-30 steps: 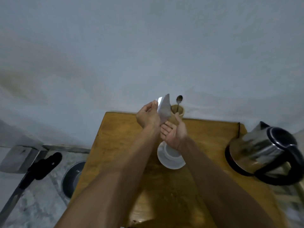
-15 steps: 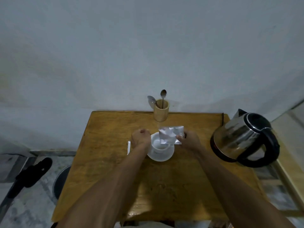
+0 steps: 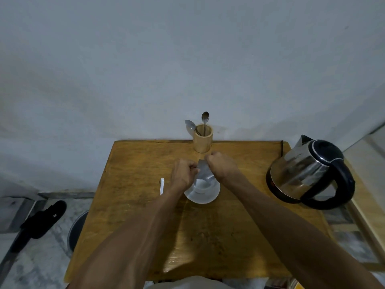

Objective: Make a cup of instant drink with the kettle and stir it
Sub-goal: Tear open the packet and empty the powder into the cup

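Directly above the cup [image 3: 201, 185], both hands pinch a silvery sachet [image 3: 205, 173] between them. The left hand [image 3: 183, 174] is curled into a loose fist with its fingertips closed on the sachet's left edge, and the right hand [image 3: 221, 165] is closed the same way on the upper right edge, knuckles up. The packet hangs tilted, its lower end pointing down into the cup; whether powder is falling cannot be told.

To do this step well, I would judge that the open corner should be kept low and centred over the cup's mouth, with the hands squeezing or tapping gently so the powder drops inside and not onto the saucer [image 3: 210, 198] under the cup. Foil this light crumples easily, so a small, even pinch looks better than a hard grip.

Both forearms reach straight from the near edge of the table [image 3: 135, 159] and converge over the cup, wrists slightly bent inward, hands nearly touching.

Just left of the cup lies a thin white strip [image 3: 161, 186], possibly a torn-off top. Beyond the cup, at the table's far edge, stands a wooden holder [image 3: 202, 141] with two spoons [image 3: 205, 118] upright in it. Well to the right of the cup sits the steel kettle [image 3: 308, 172], handle toward the person, not yet used.
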